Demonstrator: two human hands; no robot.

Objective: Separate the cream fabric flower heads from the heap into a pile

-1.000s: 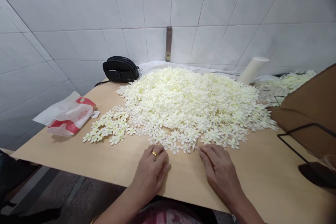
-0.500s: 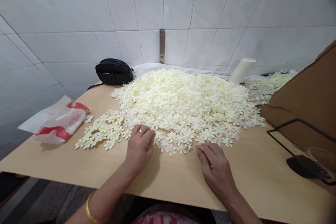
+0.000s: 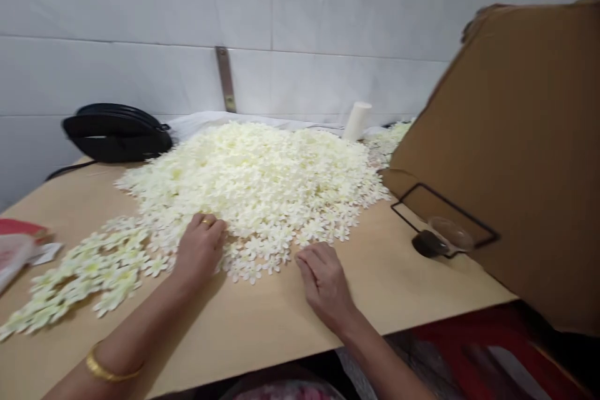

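A large heap of pale yellow-white artificial flower heads covers the middle of the table. At the heap's front left edge is my left hand, a ring on one finger and its fingers curled together. My right hand rests near the front right edge of the heap, thumb and fingers pinched. What either hand holds, if anything, is hidden by the fingers. A smaller spread of the same flowers lies left of my left hand.
A black pouch sits at the back left, and a white cone-shaped spool behind the heap. To the right stands a big cardboard box with dark-framed glasses beside it. A red-and-white plastic bag is at the left edge.
The view has swung to the right, so the heap, pouch and bag appear farther left and more of the box shows. Both hands stay closed at the heap's front edge.
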